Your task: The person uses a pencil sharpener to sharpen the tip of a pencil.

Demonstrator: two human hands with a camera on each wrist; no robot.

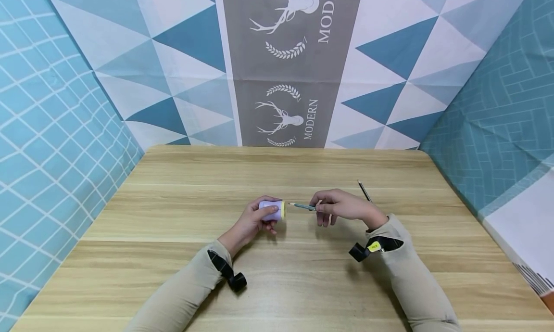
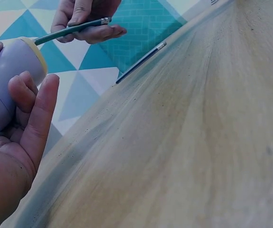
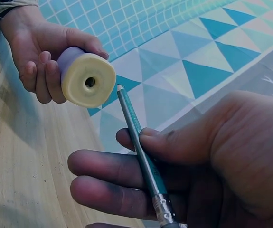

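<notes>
My left hand [image 1: 253, 219] grips a lilac pencil sharpener [image 1: 272, 204], thumb on top and fingers beneath. Its pale yellow end [image 3: 77, 80], with a round hole in the middle, faces right. Between thumb and fingers my right hand [image 1: 342, 206] pinches a green pencil [image 1: 303, 206] with a metal band at its tail. The pencil's point is directed left at the sharpener; in the head view a small gap separates them. Both hands are over the middle of the table. A second, dark pencil [image 1: 363, 190] lies on the table behind the right hand.
The wood-grain table [image 1: 195, 178] runs back to a patterned cloth wall [image 1: 285, 77]. Blue cloth walls [image 1: 56, 130] stand at its sides. Each wrist carries a black camera on a strap, the right one [image 1: 359, 251] beside the sleeve.
</notes>
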